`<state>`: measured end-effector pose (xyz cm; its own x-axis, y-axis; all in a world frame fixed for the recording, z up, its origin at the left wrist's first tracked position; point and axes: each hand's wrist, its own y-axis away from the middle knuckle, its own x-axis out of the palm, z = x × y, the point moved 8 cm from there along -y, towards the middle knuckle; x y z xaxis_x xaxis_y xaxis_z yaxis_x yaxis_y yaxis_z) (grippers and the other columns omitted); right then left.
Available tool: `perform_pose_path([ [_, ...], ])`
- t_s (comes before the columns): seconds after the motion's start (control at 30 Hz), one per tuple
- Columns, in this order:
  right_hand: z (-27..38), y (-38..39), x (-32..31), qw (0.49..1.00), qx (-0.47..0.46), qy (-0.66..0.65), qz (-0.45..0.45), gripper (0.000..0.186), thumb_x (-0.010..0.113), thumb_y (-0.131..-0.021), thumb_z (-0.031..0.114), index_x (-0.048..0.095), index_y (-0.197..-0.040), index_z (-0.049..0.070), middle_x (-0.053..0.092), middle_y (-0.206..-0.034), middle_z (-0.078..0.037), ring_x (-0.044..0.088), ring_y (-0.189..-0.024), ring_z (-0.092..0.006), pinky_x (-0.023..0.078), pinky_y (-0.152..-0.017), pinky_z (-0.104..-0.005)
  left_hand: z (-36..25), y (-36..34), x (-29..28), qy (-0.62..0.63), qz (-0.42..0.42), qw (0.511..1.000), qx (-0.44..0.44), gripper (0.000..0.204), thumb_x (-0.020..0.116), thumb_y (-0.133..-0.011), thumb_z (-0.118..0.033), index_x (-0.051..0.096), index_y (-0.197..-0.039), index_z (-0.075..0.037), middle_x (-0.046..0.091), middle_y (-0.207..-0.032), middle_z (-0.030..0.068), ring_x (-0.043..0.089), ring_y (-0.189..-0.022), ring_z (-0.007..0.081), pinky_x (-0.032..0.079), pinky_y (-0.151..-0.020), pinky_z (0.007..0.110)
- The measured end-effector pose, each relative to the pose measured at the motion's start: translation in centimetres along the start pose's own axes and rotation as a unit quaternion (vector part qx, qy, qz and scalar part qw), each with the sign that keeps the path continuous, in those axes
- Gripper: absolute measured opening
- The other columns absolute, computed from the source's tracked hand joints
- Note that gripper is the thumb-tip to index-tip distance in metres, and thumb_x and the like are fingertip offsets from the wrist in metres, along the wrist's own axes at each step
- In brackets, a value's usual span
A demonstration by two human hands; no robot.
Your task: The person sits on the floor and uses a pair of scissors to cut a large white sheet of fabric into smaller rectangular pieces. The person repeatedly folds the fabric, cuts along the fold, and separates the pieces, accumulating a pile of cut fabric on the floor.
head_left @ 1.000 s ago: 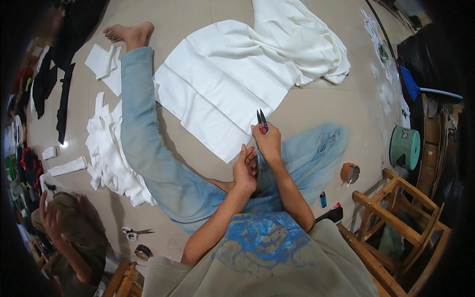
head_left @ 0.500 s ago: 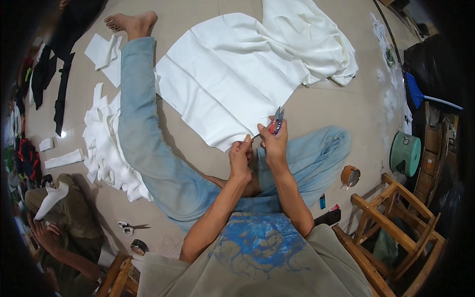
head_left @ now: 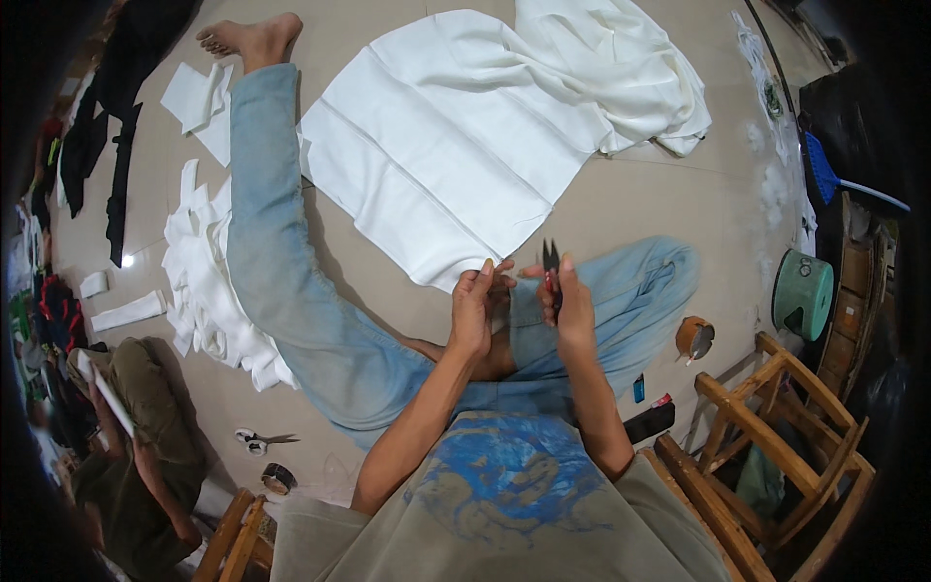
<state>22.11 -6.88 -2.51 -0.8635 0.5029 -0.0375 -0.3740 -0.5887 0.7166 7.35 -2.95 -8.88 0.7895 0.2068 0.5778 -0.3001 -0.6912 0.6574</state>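
A large piece of white fabric (head_left: 436, 145) is spread over the floor ahead of me, its near corner reaching my lap. My left hand (head_left: 472, 308) pinches that corner between thumb and fingers. To the right of it, my right hand (head_left: 576, 312) grips small thread snips (head_left: 550, 260) with dark blades pointing away from me. The snips are apart from the fabric, over my bent right leg. My right index finger reaches toward the left hand; whether a thread runs between them I cannot tell.
More white cloth (head_left: 621, 78) is bunched at the far right. White scraps (head_left: 208, 281) lie left of my outstretched leg. Scissors (head_left: 264, 440) and a tape roll (head_left: 278, 477) lie lower left, near another person (head_left: 145, 417) with a white strip. A wooden stool (head_left: 776, 436) stands right.
My right hand has drawn back to the right and toward me with the snips, away from the fabric's edge. My left hand stays at the corner. The other person's arm and white strip have shifted.
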Motion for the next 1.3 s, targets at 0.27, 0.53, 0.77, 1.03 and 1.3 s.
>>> perform_pose_path([
  [0.27,-1.5,1.5,1.8,0.983,0.124,0.023,0.135,0.055,0.056,-0.106,0.055,0.073,-0.098,0.003,0.051,-0.066,0.005,0.035,-0.047,-0.0041,0.023,-0.041,-0.0237,-0.5,0.2,1.0,0.002,0.050,0.999,-0.011,0.025,0.056,-0.110,-0.034,0.061,-0.102,-0.010,0.071,-0.127,0.0123,0.064,-0.113,0.0180,0.053,-0.087,0.036],
  [0.53,-0.8,0.7,2.9,0.977,0.144,0.076,0.139,0.056,0.056,-0.104,0.058,0.071,-0.090,0.006,0.049,-0.063,0.005,0.036,-0.050,-0.0055,0.021,-0.044,-0.0251,0.1,-0.2,0.1,0.033,0.061,0.997,-0.016,0.029,0.057,-0.109,-0.032,0.066,-0.100,-0.007,0.072,-0.104,0.0061,0.065,-0.097,0.0176,0.051,-0.084,0.035],
  [0.77,-1.3,0.3,3.3,0.978,0.150,0.058,0.134,0.054,0.060,-0.103,0.057,0.068,-0.085,0.007,0.048,-0.062,0.005,0.035,-0.049,-0.0058,0.021,-0.043,-0.0256,0.1,-0.1,0.3,0.056,0.072,0.996,-0.023,0.028,0.059,-0.108,-0.031,0.067,-0.098,-0.007,0.070,-0.094,0.0053,0.057,-0.080,0.0162,0.047,-0.077,0.033],
  [1.03,-1.4,0.2,3.2,0.980,0.142,0.051,0.130,0.051,0.060,-0.104,0.056,0.067,-0.083,0.009,0.047,-0.061,0.006,0.034,-0.049,-0.0049,0.021,-0.043,-0.0249,-0.5,0.2,0.8,0.048,0.067,0.996,-0.020,0.030,0.060,-0.108,-0.033,0.067,-0.098,-0.006,0.070,-0.093,0.0054,0.058,-0.081,0.0168,0.047,-0.078,0.032],
  [1.3,-1.5,0.1,3.3,0.981,0.138,0.030,0.134,0.049,0.060,-0.106,0.052,0.065,-0.085,0.008,0.048,-0.059,0.005,0.031,-0.043,-0.0040,0.019,-0.039,-0.0240,-0.5,0.1,0.8,0.033,0.072,0.997,-0.013,0.033,0.058,-0.108,-0.034,0.068,-0.098,-0.004,0.068,-0.091,0.0053,0.057,-0.081,0.0167,0.047,-0.078,0.032],
])
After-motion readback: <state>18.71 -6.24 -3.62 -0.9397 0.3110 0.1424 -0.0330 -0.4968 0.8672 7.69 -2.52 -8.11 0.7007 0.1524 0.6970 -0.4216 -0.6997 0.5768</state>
